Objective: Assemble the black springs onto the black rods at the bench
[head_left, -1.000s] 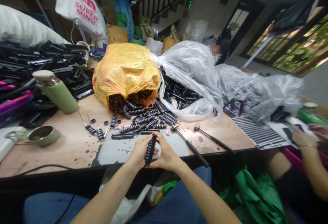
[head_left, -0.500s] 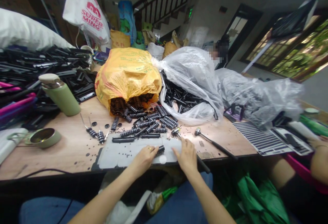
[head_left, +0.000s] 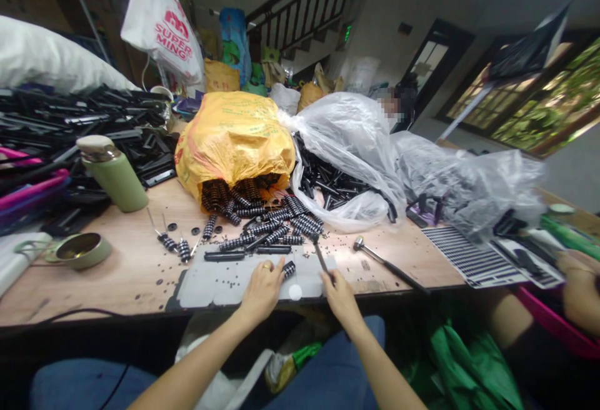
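My left hand (head_left: 261,286) is closed round a short black cylinder with pale bands (head_left: 289,269), pressing it on a light grey board (head_left: 201,285) at the table's front edge. To its right, my right hand (head_left: 340,292) grips a hammer (head_left: 320,255). The hammer's shaft points away from me, and its head lies near a heap of similar banded cylinders (head_left: 276,225). Most of its handle is hidden by my hand. A white round spot (head_left: 295,292) shows on the board between my hands. Two plain black bars (head_left: 225,256) lie along the board's far edge.
A second hammer (head_left: 389,263) lies to the right, beside a striped sheet (head_left: 469,257). Behind are a yellow sack (head_left: 234,138) and a clear bag (head_left: 347,135) of black parts. A green flask (head_left: 115,175) and a cup (head_left: 82,252) stand left. Another person's arm (head_left: 581,294) is far right.
My right hand, spread over the hammer before, has closed on it. The hammer's handle has swung in from the right. My left hand keeps the cylinder on the board.
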A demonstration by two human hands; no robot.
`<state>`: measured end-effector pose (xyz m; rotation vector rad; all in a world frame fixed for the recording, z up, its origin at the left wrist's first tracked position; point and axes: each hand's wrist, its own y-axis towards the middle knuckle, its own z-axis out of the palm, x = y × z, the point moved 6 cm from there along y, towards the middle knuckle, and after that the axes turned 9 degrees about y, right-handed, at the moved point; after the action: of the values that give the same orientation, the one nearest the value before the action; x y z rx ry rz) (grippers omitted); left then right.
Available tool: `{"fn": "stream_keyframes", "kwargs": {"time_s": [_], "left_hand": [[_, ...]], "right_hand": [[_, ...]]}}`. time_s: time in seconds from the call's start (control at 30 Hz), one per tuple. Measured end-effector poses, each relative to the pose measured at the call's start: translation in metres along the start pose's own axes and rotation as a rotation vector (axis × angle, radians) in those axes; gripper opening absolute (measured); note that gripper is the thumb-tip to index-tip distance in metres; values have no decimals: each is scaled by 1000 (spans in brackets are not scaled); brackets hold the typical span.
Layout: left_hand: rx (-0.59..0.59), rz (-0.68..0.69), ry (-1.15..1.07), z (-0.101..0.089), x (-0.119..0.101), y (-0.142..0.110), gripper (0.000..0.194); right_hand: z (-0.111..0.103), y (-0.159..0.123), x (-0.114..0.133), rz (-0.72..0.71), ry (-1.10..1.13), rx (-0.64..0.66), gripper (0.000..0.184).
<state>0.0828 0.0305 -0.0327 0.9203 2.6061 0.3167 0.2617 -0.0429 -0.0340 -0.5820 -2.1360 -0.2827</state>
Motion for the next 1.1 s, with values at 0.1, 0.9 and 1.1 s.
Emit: {"fn": "stream_keyframes", "kwargs": {"time_s": [0.1, 0.9, 1.1], "left_hand": [[4, 7, 64, -3, -4, -1, 38], [-25, -4, 102, -7, -13, -13, 31], [-68, 250, 73, 3, -18, -22, 37]], "right_hand": [[37, -3, 12, 91, 360, 154, 38], [47, -45, 13, -17, 438, 89, 18], [51, -41, 8, 26, 543, 103, 23]]}}
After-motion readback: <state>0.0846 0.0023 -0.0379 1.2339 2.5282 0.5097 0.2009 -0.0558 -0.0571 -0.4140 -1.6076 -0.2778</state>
